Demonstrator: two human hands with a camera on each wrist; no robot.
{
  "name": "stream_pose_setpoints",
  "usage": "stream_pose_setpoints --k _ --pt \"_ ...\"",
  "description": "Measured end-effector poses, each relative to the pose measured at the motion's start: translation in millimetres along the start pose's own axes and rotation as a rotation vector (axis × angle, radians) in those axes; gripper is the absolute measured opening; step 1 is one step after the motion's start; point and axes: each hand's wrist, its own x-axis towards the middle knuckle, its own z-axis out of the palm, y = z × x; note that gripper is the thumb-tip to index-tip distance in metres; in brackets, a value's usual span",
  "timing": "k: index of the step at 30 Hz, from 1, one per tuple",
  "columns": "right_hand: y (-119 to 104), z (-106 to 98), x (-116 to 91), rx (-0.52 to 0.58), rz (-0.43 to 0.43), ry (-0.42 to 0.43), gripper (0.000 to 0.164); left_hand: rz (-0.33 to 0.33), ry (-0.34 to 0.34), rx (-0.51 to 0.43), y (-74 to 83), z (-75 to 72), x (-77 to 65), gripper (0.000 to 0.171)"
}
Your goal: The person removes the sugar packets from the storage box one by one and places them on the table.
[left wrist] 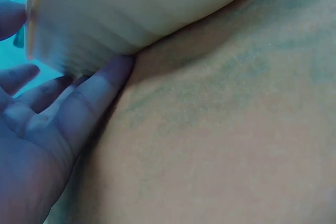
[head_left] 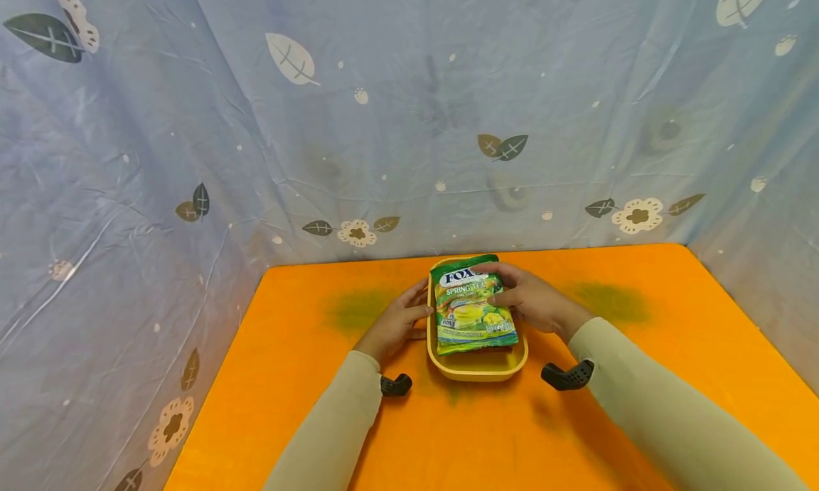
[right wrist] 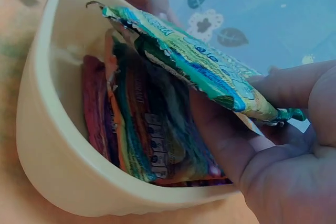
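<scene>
A green candy bag marked FOX'S SPRING TEA lies across the top of a pale yellow plastic basket. My right hand pinches the bag by its right edge, the thumb above and fingers underneath, and tilts it over the opening. Below it, several more colourful packets stand inside the basket in the right wrist view. At the basket's left side is my left hand, its extended fingers against the outer wall close to the tabletop, the thumb by the rim.
The basket stands on an orange table with greenish smudges. A pale blue curtain with leaf and flower prints surrounds the back and sides. Black brackets stick out from both wrists near the sleeves.
</scene>
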Motion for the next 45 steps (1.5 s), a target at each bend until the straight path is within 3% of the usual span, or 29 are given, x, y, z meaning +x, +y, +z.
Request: stream_pose_setpoints --k 9,20,34,40,45 --pt "-7.1 -13.0 -4.6 -0.003 -0.059 0.034 0.064 0.016 -0.019 -0.024 -1.9 -0.9 2.0 0.076" --pt "-13.4 -38.1 -15.5 0.026 -0.101 0.135 0.055 0.010 -0.030 -0.034 -3.1 -2.9 0.2 0.074" --pt "-8.9 -77.1 -29.3 0.064 -0.131 0.177 0.053 0.021 -0.040 -0.046 -2.2 -4.1 -0.5 0.074" --pt "-2.8 -93.1 -35.7 0.081 -0.097 0.187 0.054 0.018 -0.042 -0.055 -3.9 -5.1 0.5 0.073" --pt "3.4 -103.9 -41.9 0.034 -0.102 0.197 0.054 0.018 -0.042 -0.047 -4.2 -4.2 0.4 0.074"
